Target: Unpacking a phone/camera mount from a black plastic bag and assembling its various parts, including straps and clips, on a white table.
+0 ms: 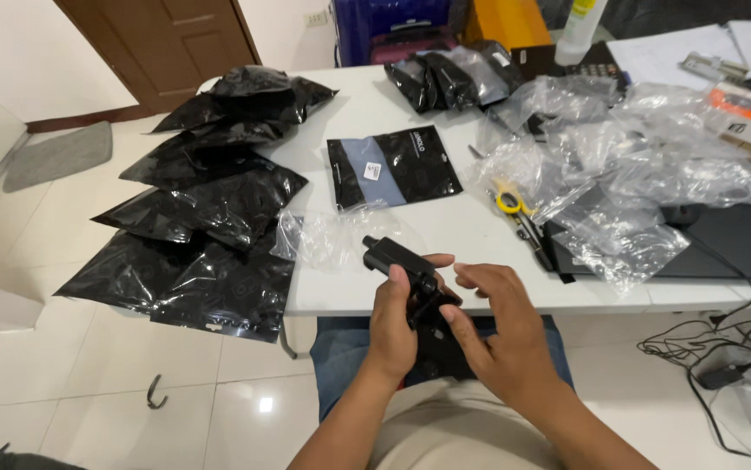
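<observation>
Left hand [393,326] is wrapped around a small black box-shaped device [390,255], thumb up along its side, gripping it firmly just off the near edge of the white table [471,235]. Right hand [493,326] sits at three o'clock of the device, fingers half spread and loose, fingertips touching a dark part at the device's lower end; whether it actually grips anything there I cannot tell.

Straight ahead at twelve o'clock lies one flat black pouch with a grey panel [393,167]. At nine to ten o'clock a pile of glossy black bags [210,218] overlaps, at least six, spilling over the table's left edge. One empty clear bag [323,235] lies just beside the device at eleven. At two o'clock, one pair of yellow-handled scissors [515,209] pokes from a heap of crumpled clear plastic [619,165], too tangled to count, covering a black laptop [732,244].
</observation>
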